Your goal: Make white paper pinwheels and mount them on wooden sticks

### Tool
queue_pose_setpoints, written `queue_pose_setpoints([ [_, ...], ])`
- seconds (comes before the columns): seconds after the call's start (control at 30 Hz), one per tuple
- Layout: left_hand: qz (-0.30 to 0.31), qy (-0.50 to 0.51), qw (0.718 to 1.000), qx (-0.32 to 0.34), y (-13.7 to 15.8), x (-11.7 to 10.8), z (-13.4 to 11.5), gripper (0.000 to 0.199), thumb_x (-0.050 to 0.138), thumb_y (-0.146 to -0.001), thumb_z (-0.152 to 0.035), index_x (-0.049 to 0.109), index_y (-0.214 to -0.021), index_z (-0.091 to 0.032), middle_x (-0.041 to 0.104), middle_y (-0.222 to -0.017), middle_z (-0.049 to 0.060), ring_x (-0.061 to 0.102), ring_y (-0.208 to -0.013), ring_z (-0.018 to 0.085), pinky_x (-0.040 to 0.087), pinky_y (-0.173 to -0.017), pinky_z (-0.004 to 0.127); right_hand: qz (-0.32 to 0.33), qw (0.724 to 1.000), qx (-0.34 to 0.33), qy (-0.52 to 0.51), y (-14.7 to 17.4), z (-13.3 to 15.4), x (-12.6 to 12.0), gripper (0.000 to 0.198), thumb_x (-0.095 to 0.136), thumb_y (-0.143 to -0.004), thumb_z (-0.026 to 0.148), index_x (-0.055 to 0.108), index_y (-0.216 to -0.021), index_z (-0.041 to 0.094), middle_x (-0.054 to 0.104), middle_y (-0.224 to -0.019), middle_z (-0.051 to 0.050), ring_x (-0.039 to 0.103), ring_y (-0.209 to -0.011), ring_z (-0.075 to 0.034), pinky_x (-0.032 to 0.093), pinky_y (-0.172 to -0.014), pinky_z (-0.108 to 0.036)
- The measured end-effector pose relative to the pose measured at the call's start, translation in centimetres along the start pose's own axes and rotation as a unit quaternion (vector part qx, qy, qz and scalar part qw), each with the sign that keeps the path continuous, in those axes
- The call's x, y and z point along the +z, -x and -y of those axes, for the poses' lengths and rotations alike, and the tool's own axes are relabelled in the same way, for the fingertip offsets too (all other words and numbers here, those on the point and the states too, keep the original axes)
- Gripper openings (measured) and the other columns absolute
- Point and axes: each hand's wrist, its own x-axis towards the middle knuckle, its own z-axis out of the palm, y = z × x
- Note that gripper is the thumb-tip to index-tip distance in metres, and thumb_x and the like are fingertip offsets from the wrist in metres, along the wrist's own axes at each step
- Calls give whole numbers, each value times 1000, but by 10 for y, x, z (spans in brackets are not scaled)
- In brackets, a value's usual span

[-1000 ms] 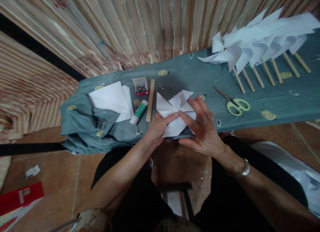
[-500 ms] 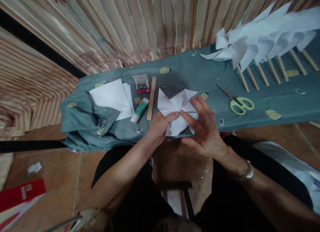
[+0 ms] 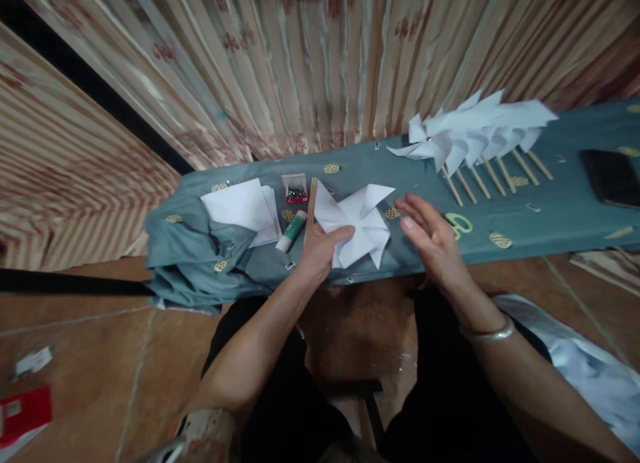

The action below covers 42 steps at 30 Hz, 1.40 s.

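A white paper pinwheel [image 3: 356, 216] with folded blades is held over the cloth by my left hand [image 3: 323, 248]. The thumb presses on its middle, and the other fingers are hidden beneath the paper. My right hand [image 3: 431, 236] is to the right of the pinwheel, apart from it, fingers stretched out and holding nothing. Behind that hand show the green handles of a pair of scissors [image 3: 461, 224]; the blades are hidden. Left of the pinwheel are wooden sticks [image 3: 311, 206], a green and white glue stick [image 3: 291, 231] and a small red box of metal pins [image 3: 296, 192].
A stack of white paper [image 3: 240, 210] lies at the left of the cloth-covered table [image 3: 350, 166]. Several finished pinwheels on sticks [image 3: 480, 136] lie at the back right. A dark phone-like object [image 3: 611, 176] is at the far right. A striped curtain [image 3: 300, 70] hangs behind.
My right hand has let go of the pinwheel and moved away to the right. My left thumb stays on its middle. The view has shifted, bringing the dark object into sight.
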Motion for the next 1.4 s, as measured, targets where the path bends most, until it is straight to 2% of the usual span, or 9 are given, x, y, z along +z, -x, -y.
queue_pose_setpoints([
  [0.17, 33, -9, 999, 22, 5, -2, -7, 47, 88, -41, -27, 72, -82, -12, 76, -81, 5, 68, -73, 19, 54, -74, 31, 42, 984, 100, -138, 3, 5, 15, 76, 79, -70, 53, 51, -135, 24, 70, -122, -11, 66, -114, -26, 51, -99, -45],
  [0.27, 64, -16, 997, 31, 8, -3, -9, 47, 88, -42, -26, 71, -83, -13, 75, -80, 4, 67, -71, 18, 53, -72, 31, 58, 976, 122, -168, 5, 27, 20, 78, 85, -63, 45, 53, -131, 25, 76, -107, -7, 72, -94, -24, 57, -83, -38],
  [0.4, 96, -31, 994, 31, 13, -3, -11, 41, 84, -47, -24, 71, -84, -12, 74, -79, 4, 66, -71, 18, 52, -72, 31, 68, 970, 145, -183, 7, 53, 26, 69, 89, -55, 40, 61, -116, 23, 78, -92, -3, 72, -75, -22, 57, -67, -33],
  [0.63, 133, -35, 990, 42, 15, 1, -16, 36, 82, -48, -20, 72, -81, -12, 73, -74, 2, 63, -66, 15, 51, -68, 28, -7, 973, 150, -177, 9, 68, 36, 54, 89, -50, 35, 66, -96, 21, 77, -88, -2, 71, -76, -22, 56, -75, -37],
  [0.87, 89, -131, 982, 104, 9, 15, -20, 19, 77, -56, -15, 73, -75, -12, 71, -71, 1, 62, -65, 15, 47, -60, 24, -59, 982, 122, -131, 1, 72, 31, 48, 89, -48, 30, 68, -90, 22, 76, -81, 0, 68, -67, -19, 55, -68, -33],
  [1.0, 82, -148, 978, 124, 1, 14, -19, 18, 74, -60, -16, 72, -78, -12, 72, -72, 1, 61, -65, 15, 46, -60, 24, -59, 982, 112, -140, -10, 62, 35, 45, 87, -50, 31, 68, -89, 22, 75, -81, 1, 66, -67, -18, 54, -68, -33],
  [1.1, 86, -131, 980, 121, -5, 11, -21, 26, 74, -58, -13, 71, -83, -13, 72, -75, 0, 62, -67, 15, 48, -63, 23, -56, 981, 106, -150, -21, 54, 41, 43, 86, -51, 32, 67, -88, 22, 75, -80, 1, 65, -67, -18, 53, -67, -32],
  [1.23, 67, -117, 984, 118, -12, 8, -22, 27, 75, -56, -14, 71, -82, -14, 73, -78, 1, 64, -71, 16, 49, -66, 24, -30, 982, 100, -159, -34, 49, 47, 43, 86, -52, 32, 67, -89, 21, 75, -83, 0, 66, -70, -18, 53, -70, -33],
  [1.4, 44, -108, 979, 166, -18, 3, -15, 26, 77, -55, -20, 71, -80, -16, 73, -79, 1, 63, -73, 17, 50, -69, 26, -16, 977, 113, -181, -38, 45, 51, 39, 85, -51, 28, 69, -86, 20, 75, -80, 1, 65, -67, -17, 53, -68, -31],
])
